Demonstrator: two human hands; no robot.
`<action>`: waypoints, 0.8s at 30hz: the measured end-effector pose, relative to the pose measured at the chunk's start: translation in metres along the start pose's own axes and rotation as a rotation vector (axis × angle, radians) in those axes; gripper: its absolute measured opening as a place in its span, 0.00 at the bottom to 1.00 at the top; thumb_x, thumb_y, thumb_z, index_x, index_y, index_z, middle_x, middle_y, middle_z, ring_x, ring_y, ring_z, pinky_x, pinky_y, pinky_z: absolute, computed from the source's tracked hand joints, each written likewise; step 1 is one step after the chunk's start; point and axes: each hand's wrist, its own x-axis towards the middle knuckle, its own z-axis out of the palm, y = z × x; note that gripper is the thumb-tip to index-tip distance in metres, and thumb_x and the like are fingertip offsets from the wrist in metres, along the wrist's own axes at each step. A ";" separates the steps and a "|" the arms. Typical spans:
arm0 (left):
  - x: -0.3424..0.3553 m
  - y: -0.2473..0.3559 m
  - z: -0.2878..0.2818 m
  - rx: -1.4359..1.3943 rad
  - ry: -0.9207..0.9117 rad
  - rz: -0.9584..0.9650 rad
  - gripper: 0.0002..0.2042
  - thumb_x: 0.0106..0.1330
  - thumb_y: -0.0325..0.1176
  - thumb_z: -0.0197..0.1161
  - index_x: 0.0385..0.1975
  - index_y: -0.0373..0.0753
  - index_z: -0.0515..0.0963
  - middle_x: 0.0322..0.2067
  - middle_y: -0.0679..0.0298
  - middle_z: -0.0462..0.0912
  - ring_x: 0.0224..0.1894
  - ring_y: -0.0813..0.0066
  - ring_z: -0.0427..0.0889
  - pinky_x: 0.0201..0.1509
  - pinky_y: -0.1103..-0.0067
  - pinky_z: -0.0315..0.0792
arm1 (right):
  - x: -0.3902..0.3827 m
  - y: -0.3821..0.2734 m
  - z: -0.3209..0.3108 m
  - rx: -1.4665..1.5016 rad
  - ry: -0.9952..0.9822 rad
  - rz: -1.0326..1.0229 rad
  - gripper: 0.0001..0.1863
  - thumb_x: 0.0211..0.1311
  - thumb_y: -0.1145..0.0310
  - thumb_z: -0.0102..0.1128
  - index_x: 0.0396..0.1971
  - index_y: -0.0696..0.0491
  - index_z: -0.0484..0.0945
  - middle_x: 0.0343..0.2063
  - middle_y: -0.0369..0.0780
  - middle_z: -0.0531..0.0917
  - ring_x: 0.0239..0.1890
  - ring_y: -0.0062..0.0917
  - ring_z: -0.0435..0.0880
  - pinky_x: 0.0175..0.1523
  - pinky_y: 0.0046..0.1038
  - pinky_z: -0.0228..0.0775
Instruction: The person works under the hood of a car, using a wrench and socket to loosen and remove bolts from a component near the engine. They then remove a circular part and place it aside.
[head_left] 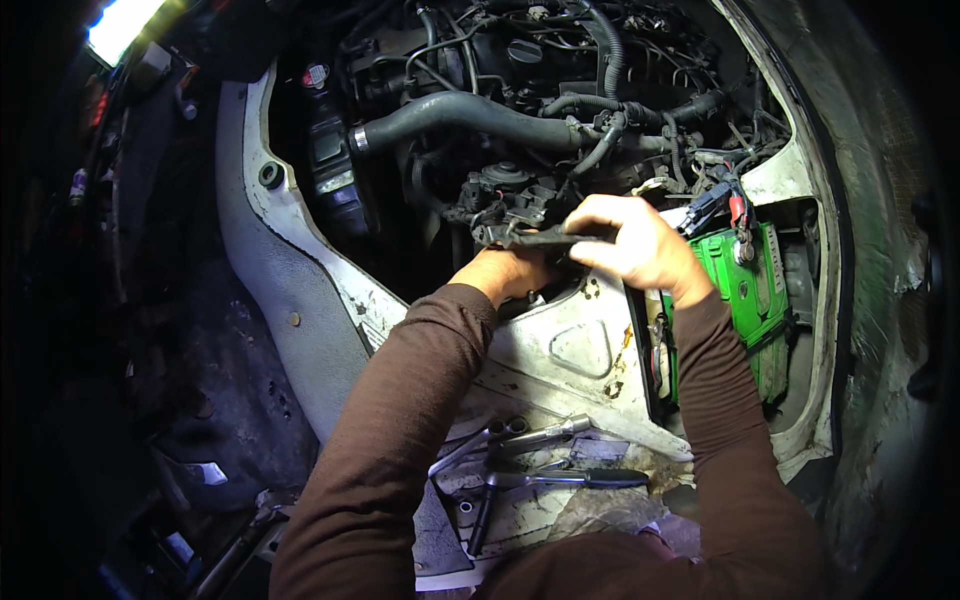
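Note:
Reaching down into the engine bay, my left hand sits beneath a dark, cable-like length; its fingers are hidden among the parts. My right hand pinches the right end of that dark length between thumb and fingers. Whether it is a hose or a wrapped wiring bundle is not clear. Just beyond both hands is a round black engine component. A thick grey hose crosses the bay behind it. The green battery stands to the right of my right wrist, with a red-covered cable near its terminal.
Below my hands lies a worn white metal panel. Between my forearms rest a ratchet with a dark handle, a socket extension and a wrench. The white frame edge bounds the bay at left. A bright lamp shines at upper left.

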 end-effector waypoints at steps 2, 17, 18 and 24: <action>-0.002 0.012 -0.013 -0.012 -0.153 -0.177 0.20 0.69 0.46 0.65 0.54 0.40 0.85 0.51 0.48 0.87 0.54 0.52 0.86 0.59 0.64 0.78 | 0.004 0.016 -0.019 0.301 0.005 0.116 0.20 0.57 0.78 0.60 0.51 0.61 0.85 0.44 0.44 0.90 0.48 0.28 0.89 0.59 0.31 0.79; -0.007 0.027 -0.021 -0.128 -0.025 -0.353 0.22 0.73 0.45 0.63 0.60 0.38 0.81 0.56 0.46 0.85 0.60 0.49 0.83 0.65 0.64 0.75 | 0.014 0.022 0.010 -0.740 0.049 0.428 0.16 0.56 0.53 0.68 0.32 0.50 0.91 0.35 0.44 0.91 0.44 0.38 0.91 0.63 0.45 0.70; -0.008 0.028 -0.020 -0.120 0.019 -0.349 0.23 0.73 0.45 0.63 0.61 0.39 0.81 0.56 0.46 0.85 0.60 0.49 0.83 0.66 0.64 0.75 | 0.016 0.017 0.014 -0.785 0.048 0.461 0.16 0.56 0.52 0.67 0.32 0.50 0.90 0.36 0.43 0.91 0.45 0.38 0.90 0.66 0.47 0.67; -0.004 0.022 -0.012 -0.127 0.062 -0.296 0.22 0.72 0.42 0.65 0.62 0.40 0.80 0.56 0.47 0.85 0.60 0.48 0.83 0.65 0.64 0.75 | 0.031 0.014 0.021 -0.766 0.094 0.606 0.16 0.57 0.55 0.65 0.34 0.51 0.90 0.37 0.45 0.92 0.47 0.40 0.90 0.69 0.50 0.63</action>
